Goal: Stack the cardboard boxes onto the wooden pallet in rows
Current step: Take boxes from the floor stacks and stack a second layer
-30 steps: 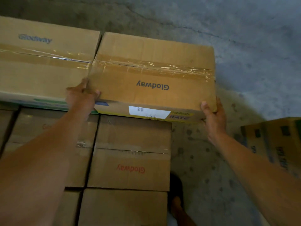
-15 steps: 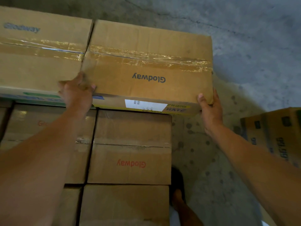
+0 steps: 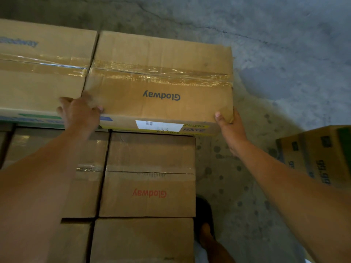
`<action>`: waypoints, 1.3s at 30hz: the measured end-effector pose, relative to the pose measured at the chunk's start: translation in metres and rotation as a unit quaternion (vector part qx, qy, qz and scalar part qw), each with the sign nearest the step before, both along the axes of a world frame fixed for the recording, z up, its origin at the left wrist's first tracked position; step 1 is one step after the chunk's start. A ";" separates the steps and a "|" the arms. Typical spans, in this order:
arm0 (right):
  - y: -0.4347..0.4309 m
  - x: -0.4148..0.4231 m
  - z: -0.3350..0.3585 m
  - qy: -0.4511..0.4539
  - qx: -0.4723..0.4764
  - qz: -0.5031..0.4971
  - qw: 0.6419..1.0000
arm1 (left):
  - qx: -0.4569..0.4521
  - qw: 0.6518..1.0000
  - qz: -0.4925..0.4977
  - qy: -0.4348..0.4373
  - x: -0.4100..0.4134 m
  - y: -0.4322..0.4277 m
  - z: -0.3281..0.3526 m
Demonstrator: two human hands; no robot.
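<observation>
A taped cardboard box [image 3: 161, 80] with blue "Glodway" print lies on the upper layer of the stack. Its left side is tight against a neighbouring box [image 3: 41, 73] of the same kind. My left hand [image 3: 79, 112] grips its near left corner. My right hand [image 3: 230, 128] holds its near right corner, where the box overhangs the layer below. Under it sit lower boxes, one with red "Glodway" print [image 3: 150, 177], and another in front [image 3: 142, 242]. The wooden pallet is hidden beneath the stack.
Stained concrete floor [image 3: 266, 63] runs along the right and far side. Another cardboard box [image 3: 319, 154] with dark print stands on the floor at the right edge. My foot in a dark sandal [image 3: 206, 219] is beside the stack's right side.
The held box has slid slightly left and closed the small gap to the neighbouring box. Both hands stay on its near corners.
</observation>
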State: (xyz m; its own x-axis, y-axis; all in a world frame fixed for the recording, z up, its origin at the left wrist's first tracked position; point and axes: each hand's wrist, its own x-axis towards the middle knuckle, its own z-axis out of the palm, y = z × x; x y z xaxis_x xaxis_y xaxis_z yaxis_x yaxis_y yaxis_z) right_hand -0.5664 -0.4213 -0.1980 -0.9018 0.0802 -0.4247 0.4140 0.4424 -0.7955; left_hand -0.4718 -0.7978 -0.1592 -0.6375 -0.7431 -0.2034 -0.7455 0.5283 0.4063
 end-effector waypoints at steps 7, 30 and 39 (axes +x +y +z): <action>0.010 0.026 0.094 0.035 0.144 0.022 0.989 | 0.002 0.993 -0.085 0.076 0.026 0.047 0.079; 0.347 0.421 0.495 0.249 0.206 -0.420 0.848 | 0.093 0.810 -0.509 0.276 0.143 0.432 0.465; 0.487 0.588 0.474 0.192 0.248 -0.557 0.769 | 0.096 0.692 -0.674 0.241 0.217 0.657 0.455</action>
